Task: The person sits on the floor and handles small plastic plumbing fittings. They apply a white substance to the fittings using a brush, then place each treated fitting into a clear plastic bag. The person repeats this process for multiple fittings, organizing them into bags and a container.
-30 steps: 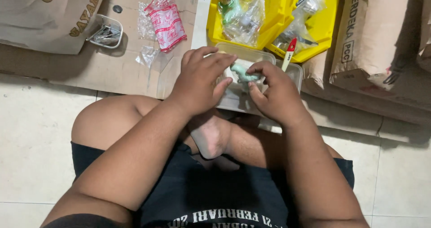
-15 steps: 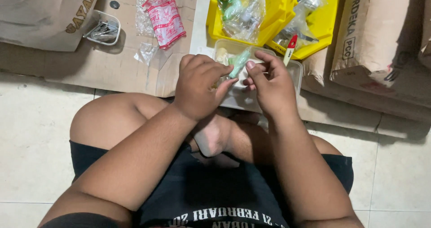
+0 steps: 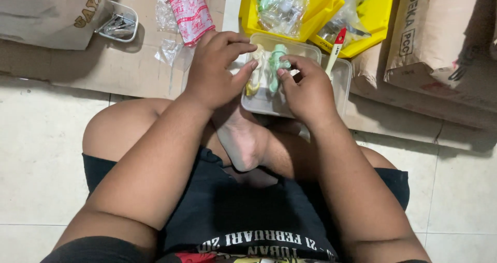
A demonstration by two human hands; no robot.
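A: What takes up the far part of the scene?

B: Brown paper sacks (image 3: 445, 40) at far right and another brown sack (image 3: 46, 12) at far left. Between them sit yellow bins (image 3: 375, 22) stuffed with clear bags, on a sheet of cardboard (image 3: 124, 71).

A: And nearer?

B: A clear plastic container (image 3: 259, 105) lies just past the person's folded legs. A second clear tray (image 3: 342, 82) is beside it on the right, with a small red-capped tool (image 3: 336, 46) leaning over its far edge.

A: What are the hands doing?

B: Both are over the container. The right hand (image 3: 308, 89) pinches a small pale green piece (image 3: 277, 63) between thumb and fingertips. The left hand (image 3: 215, 69) has fingers curled, thumb touching what looks like a yellowish piece (image 3: 253, 84); whether it truly grips, I cannot tell.

A: Which step, would you judge?

B: Picking or fitting small parts over the container, I'd say. A next move would call for a steady pinch, since the pieces are tiny.

A: Anything smaller?

B: A red-and-white packet (image 3: 191, 12) and a small tub of metal clips (image 3: 118, 24), far left.
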